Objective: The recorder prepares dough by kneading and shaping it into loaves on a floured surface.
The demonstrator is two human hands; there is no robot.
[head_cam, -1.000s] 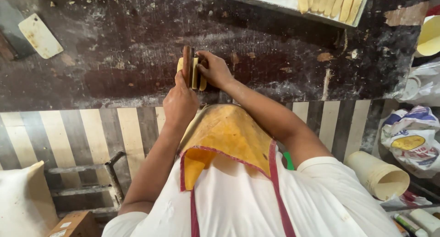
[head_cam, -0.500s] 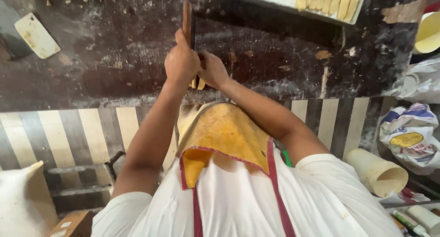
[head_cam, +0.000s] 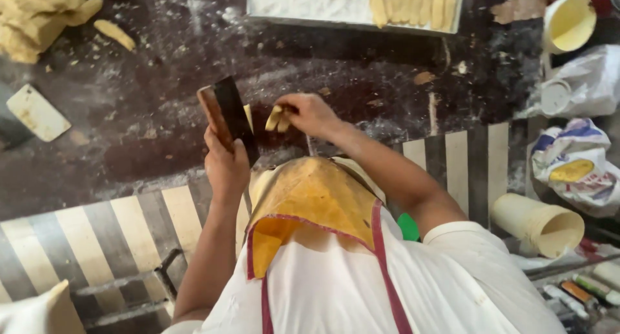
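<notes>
My left hand grips a dark flat scraper blade with a wooden top, held upright just above the dark floured worktop. My right hand holds two short strips of yellow dough by the fingertips, right beside the blade. A yellow cloth with red edging hangs over my front below both hands.
A floured tray with a row of dough strips sits at the far edge. A dough heap lies far left, a pale scraper left. Cups and plastic bags crowd the right side.
The left hand raised the blade, then brought it down and tilted it left. The right hand has lifted the cut dough strips off the worktop.
</notes>
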